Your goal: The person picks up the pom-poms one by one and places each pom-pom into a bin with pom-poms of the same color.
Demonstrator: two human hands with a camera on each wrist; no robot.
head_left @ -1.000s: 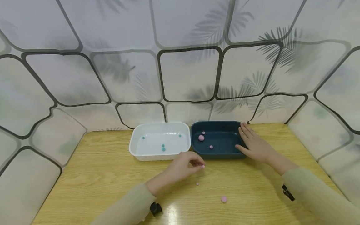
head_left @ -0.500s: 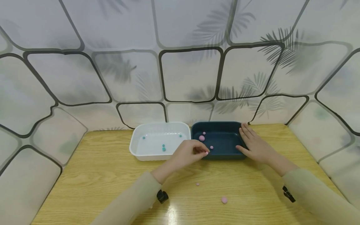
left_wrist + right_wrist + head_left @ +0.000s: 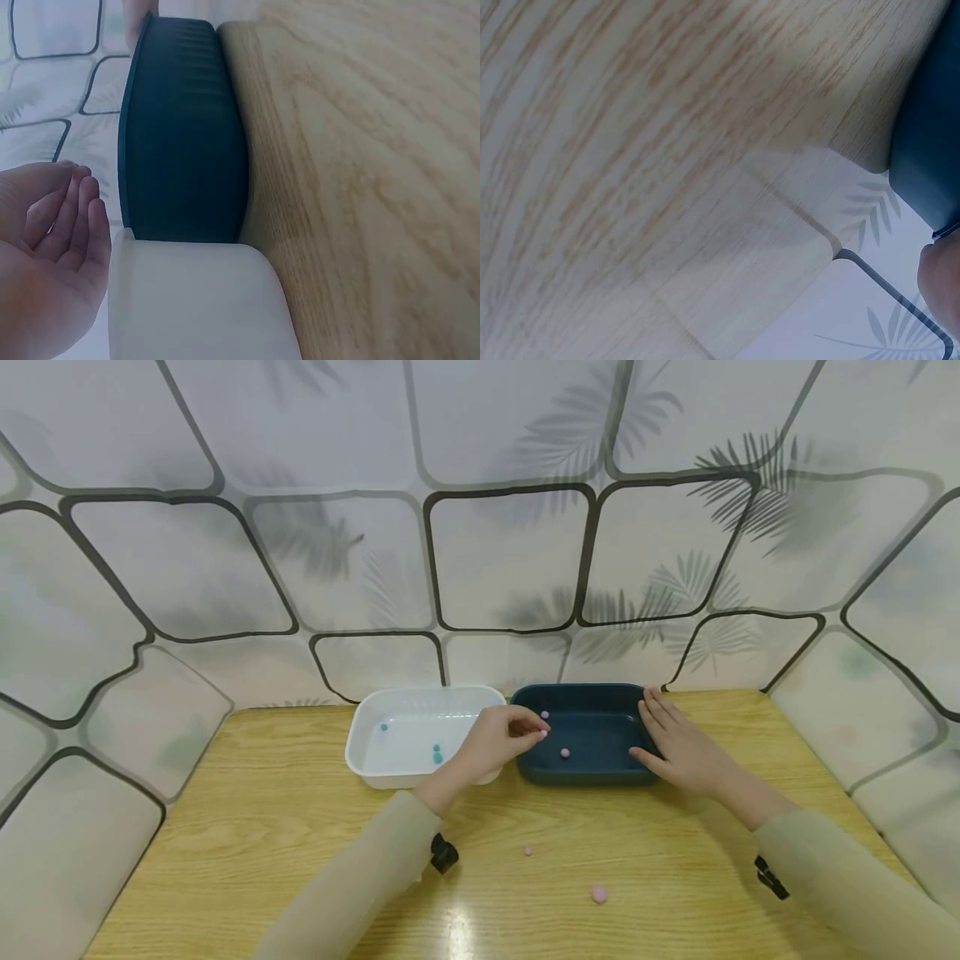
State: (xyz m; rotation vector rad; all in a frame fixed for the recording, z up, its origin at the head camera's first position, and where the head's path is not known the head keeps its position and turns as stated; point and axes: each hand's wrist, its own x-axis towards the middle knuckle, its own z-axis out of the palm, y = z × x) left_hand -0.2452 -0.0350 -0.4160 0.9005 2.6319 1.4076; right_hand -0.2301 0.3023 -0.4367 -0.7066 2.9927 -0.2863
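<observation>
Pink bead pinched over the dark tray, with a slip the main risk

The left hand [image 3: 495, 739] pinches a small pink bead [image 3: 543, 734] between thumb and fingertips, above the left end of the dark blue tray [image 3: 600, 770]. The right hand [image 3: 686, 752] lies with fingers straight and thumb apart against that tray's right end. Two pink beads show inside the tray, a back bead [image 3: 545, 715] and a front bead [image 3: 565, 753]. Just left stands the white tray [image 3: 408, 781], with teal beads [image 3: 437, 757] in it.

How firm the pinch is, I cannot fairly tell; the left wrist view hardly shows the bead. A loose grip could let it bounce off the rim or into the white tray. Pressing too hard with the right hand might shift the dark tray. On the desk [image 3: 225, 843], a tiny bead [image 3: 528, 851] and a larger bead [image 3: 598, 894] could roll if a sleeve brushed them.
</observation>
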